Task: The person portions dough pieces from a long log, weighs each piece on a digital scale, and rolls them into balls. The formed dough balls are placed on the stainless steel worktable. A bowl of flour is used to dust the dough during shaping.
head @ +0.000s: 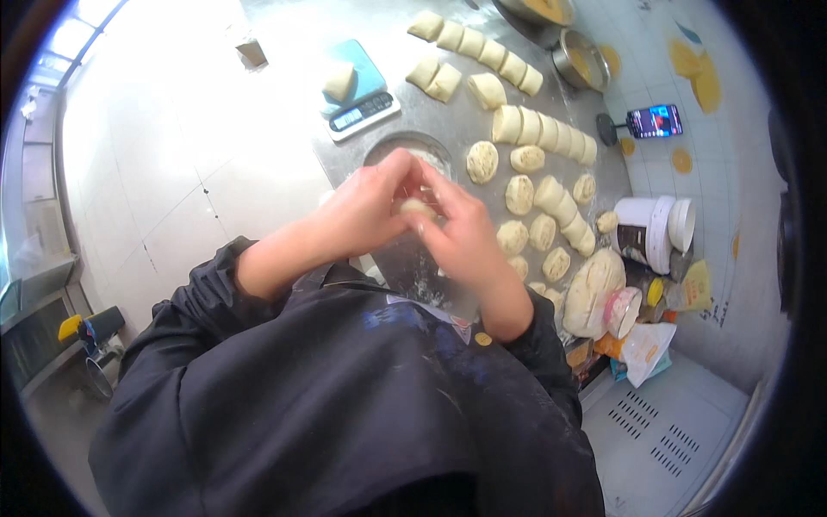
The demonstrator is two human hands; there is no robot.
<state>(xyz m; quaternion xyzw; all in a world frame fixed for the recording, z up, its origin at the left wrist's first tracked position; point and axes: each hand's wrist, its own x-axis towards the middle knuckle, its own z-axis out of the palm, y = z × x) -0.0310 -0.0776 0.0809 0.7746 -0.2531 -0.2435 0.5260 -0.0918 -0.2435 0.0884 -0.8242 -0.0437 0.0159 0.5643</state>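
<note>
My left hand (378,197) and my right hand (455,216) meet in front of my chest, fingertips together, cupped around a small pale piece of dough (417,208). Most of that piece is hidden by the fingers. Behind the hands, a round shallow dish (394,141) with white flour sits on the metal worktop (426,123). To the right lie flattened dough rounds (482,162) and a row of cut dough pieces (546,134). Farther back, a digital scale (365,116) carries one dough piece (339,82).
Two metal bowls (594,77) stand at the back right, near a phone on a stand (654,121). A white tub (646,232), a large dough lump (593,291), a pink-and-white bowl (623,312) and packets (639,349) crowd the right edge. More cut dough (475,45) lies at the back.
</note>
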